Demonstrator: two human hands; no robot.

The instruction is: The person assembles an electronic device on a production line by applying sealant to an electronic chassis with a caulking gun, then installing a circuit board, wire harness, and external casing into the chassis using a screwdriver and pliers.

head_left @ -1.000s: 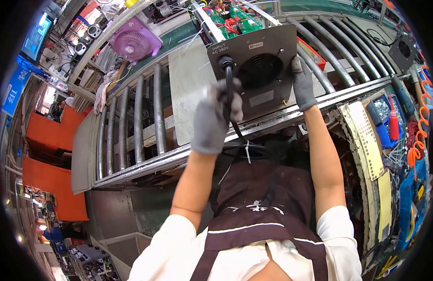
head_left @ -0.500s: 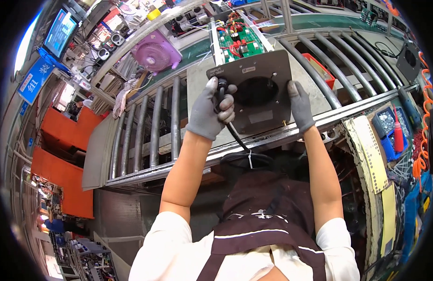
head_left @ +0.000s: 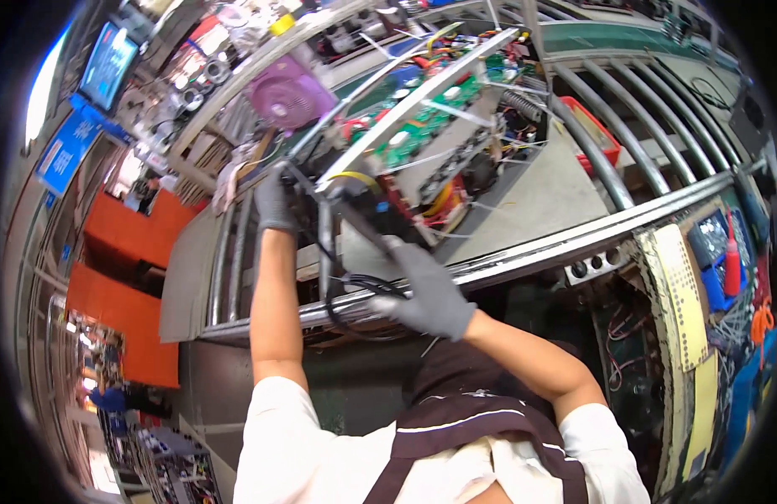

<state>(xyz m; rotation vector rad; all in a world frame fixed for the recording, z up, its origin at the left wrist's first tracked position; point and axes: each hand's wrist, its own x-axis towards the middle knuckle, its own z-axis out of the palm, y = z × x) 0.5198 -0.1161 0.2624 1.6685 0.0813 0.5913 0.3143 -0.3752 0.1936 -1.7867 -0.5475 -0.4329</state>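
Observation:
An electronic unit (head_left: 443,155) sits turned at an angle on the pale board (head_left: 535,202), its green circuit boards, wires and white-edged frame facing up. Its dark front panel (head_left: 363,223) now faces left toward me. At the panel's far left corner, my left hand (head_left: 275,200), in a grey glove, is closed around the edge; its fingertips are partly hidden. My right hand (head_left: 430,294), also gloved, has its fingers stretched to the panel's near edge, thumb held apart. Beside the thumb a looped black cable (head_left: 363,286) hangs over the conveyor's front rail. Motion blurs both hands somewhat.
Metal conveyor rollers (head_left: 603,143) run either side of the board. A red bin (head_left: 590,134) stands behind them. To the left are a purple fan (head_left: 287,92) and orange panels (head_left: 128,311). At right lie a red-handled tool (head_left: 731,265) and a blue tray (head_left: 716,294).
The unit has swung round, so its front panel turned from facing me to facing left. My left hand moved left; my right hand came left and nearer, by the cable.

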